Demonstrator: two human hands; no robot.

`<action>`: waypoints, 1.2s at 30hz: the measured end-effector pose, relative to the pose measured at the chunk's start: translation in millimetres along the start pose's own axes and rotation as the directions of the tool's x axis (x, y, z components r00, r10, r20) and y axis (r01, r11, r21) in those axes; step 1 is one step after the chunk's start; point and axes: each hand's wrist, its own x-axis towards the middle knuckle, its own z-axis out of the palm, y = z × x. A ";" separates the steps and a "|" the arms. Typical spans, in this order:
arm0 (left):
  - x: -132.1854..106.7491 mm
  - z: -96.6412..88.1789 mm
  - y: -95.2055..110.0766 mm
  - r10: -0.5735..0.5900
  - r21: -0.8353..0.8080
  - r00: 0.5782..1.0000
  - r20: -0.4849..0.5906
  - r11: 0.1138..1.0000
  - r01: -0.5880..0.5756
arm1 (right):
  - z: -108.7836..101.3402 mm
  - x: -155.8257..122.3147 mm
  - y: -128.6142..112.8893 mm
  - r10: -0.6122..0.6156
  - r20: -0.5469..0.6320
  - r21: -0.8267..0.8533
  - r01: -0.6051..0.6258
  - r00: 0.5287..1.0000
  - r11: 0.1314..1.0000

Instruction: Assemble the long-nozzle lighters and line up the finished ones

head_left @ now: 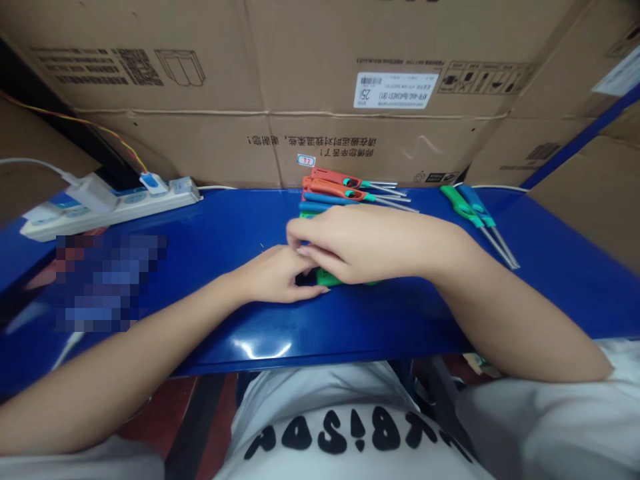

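My left hand point(277, 273) lies low on the blue table, its thumb stretched out to the end of a green long-nosed lighter point(329, 277). Its other fingers are partly hidden by my right hand point(345, 243), which crosses over it from the right with curled fingers and thumb close together. What the right fingers hold, if anything, is hidden. Just beyond it, orange-red lighters point(320, 188) and a blue lighter point(320, 203) lie side by side, metal tubes pointing right. More green shows under the right hand.
A green lighter point(457, 203) and a blue lighter point(474, 203) lie at the right. Cardboard point(200, 147) walls the back, with a small numbered label point(306, 160) on it. A white power strip point(125, 203) with cables stands back left. A pixelated patch point(110, 283) covers something at the left.
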 end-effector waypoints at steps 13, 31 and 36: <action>-0.6 1.2 -0.9 -0.011 -0.010 1.000 -0.015 1.000 0.011 | 0.3 0.4 0.7 0.012 -0.029 0.039 -0.010 1.000 0.999; 0.9 -0.8 1.1 -0.025 -0.018 1.000 0.015 1.000 0.026 | -2.1 -0.7 1.8 0.014 -0.001 0.009 -0.014 1.000 1.000; 0.6 0.3 1.2 -0.047 -0.022 0.999 -0.004 0.999 0.047 | -4.2 -0.9 1.0 0.013 0.001 0.045 -0.013 1.000 0.999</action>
